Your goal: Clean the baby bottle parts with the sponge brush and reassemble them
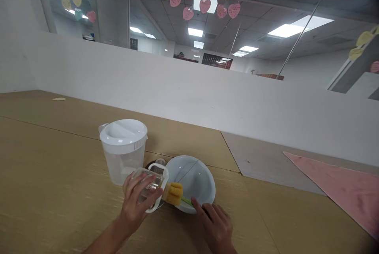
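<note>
My left hand [134, 200] is wrapped round a clear plastic container [151, 183] with a white rim, tipped on its side with its mouth facing right. In my right hand [214, 222] is the green handle of a sponge brush [174, 194]. Its yellow sponge head is right at the container's mouth; whether it is partly inside, I cannot tell. Under and behind the brush stands a white bowl [205, 177]. A clear rounded piece [160, 162] and a dark round edge show behind the container, mostly hidden.
Left of the bowl stands a clear pitcher [126, 163] with a white lid. A pink cloth [340, 187] lies at the right of the wooden table [59, 167]. At the back is a white low wall [177, 92] below glass with heart-shaped notes.
</note>
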Available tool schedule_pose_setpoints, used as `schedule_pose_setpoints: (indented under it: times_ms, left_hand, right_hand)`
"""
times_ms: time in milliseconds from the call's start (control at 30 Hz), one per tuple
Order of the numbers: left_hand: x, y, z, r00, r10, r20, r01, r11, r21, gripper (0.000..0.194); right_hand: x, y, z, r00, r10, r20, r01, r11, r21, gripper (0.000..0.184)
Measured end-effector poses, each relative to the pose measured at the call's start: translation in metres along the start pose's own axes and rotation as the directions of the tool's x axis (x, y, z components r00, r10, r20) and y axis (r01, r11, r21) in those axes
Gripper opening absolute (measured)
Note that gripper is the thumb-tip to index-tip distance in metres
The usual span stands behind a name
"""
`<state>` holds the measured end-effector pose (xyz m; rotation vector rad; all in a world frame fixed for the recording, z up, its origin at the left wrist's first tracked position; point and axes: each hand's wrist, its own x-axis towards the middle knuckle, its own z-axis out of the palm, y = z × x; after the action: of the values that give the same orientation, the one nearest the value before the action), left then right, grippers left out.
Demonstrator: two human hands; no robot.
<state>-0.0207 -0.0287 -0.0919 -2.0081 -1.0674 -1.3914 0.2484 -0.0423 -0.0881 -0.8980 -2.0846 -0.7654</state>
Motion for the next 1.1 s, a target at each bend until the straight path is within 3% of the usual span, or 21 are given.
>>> schedule_pose_setpoints:
  times_ms: [233,333,500,567,633,667,700,767,833,867,900,967,1033,1100]
  left_hand:
    - [0.004,0.028,0.000,0.972,0.216,0.089,-0.215,0.976,-0.011,0.043]
    - [0.009,0.023,0.001,0.973,0.209,0.097,-0.216,0.973,0.077,0.045]
    - [0.019,-0.003,0.001,0.989,0.125,0.076,-0.137,0.974,0.180,0.043]
    - [0.021,-0.009,0.000,0.995,0.081,0.052,-0.090,0.972,0.218,0.044]
    - [0.022,-0.012,0.000,0.994,0.091,0.057,-0.102,0.967,0.234,0.046]
    - [0.022,-0.013,0.000,0.993,0.097,0.065,-0.109,0.969,0.222,0.046]
    - [0.022,-0.012,0.001,0.994,0.084,0.067,-0.096,0.976,0.196,0.045]
    - [0.021,-0.009,0.002,0.998,-0.006,0.069,-0.001,0.995,0.102,0.040]
    - [0.017,-0.004,0.004,0.991,-0.110,0.079,0.113,0.993,-0.036,0.030]
    - [0.014,0.000,0.005,0.986,-0.143,0.087,0.153,0.981,-0.121,0.029]
    - [0.010,0.004,0.006,0.979,-0.175,0.101,0.193,0.958,-0.213,0.034]
    - [-0.003,0.017,0.007,0.952,-0.275,0.135,0.306,0.864,-0.400,0.049]
    - [-0.018,0.030,0.010,0.891,-0.369,0.264,0.454,0.718,-0.528,0.056]
    - [-0.031,0.042,0.014,0.894,-0.260,0.364,0.441,0.654,-0.615,0.061]
  right_hand:
    - [0.004,-0.016,-0.002,0.997,-0.077,0.031,0.077,0.997,0.006,0.031]
    - [0.001,-0.009,-0.001,0.996,-0.087,0.028,0.089,0.994,-0.060,0.031]
    - [-0.009,0.018,-0.002,0.994,-0.112,-0.002,0.111,0.981,-0.159,0.032]
    - [-0.014,0.029,-0.002,0.999,-0.028,-0.032,0.021,0.978,-0.206,0.032]
    - [-0.020,0.038,-0.001,0.977,0.195,-0.091,-0.214,0.930,-0.299,0.032]
    - [-0.023,0.042,0.000,0.926,0.362,-0.106,-0.375,0.857,-0.352,0.032]
    - [-0.025,0.046,0.001,0.843,0.528,-0.102,-0.522,0.757,-0.394,0.032]
    - [-0.028,0.052,0.004,0.629,0.777,0.010,-0.695,0.568,-0.442,0.033]
    - [-0.030,0.055,0.008,0.438,0.878,0.193,-0.750,0.475,-0.460,0.033]
    - [-0.030,0.055,0.010,0.371,0.888,0.270,-0.759,0.458,-0.463,0.033]
    - [-0.030,0.054,0.011,0.325,0.888,0.325,-0.762,0.449,-0.467,0.033]
    - [-0.028,0.052,0.013,0.292,0.874,0.388,-0.755,0.460,-0.468,0.032]
    - [-0.025,0.049,0.013,0.310,0.854,0.418,-0.739,0.493,-0.458,0.030]
    - [-0.021,0.047,0.012,0.325,0.843,0.429,-0.729,0.513,-0.454,0.027]
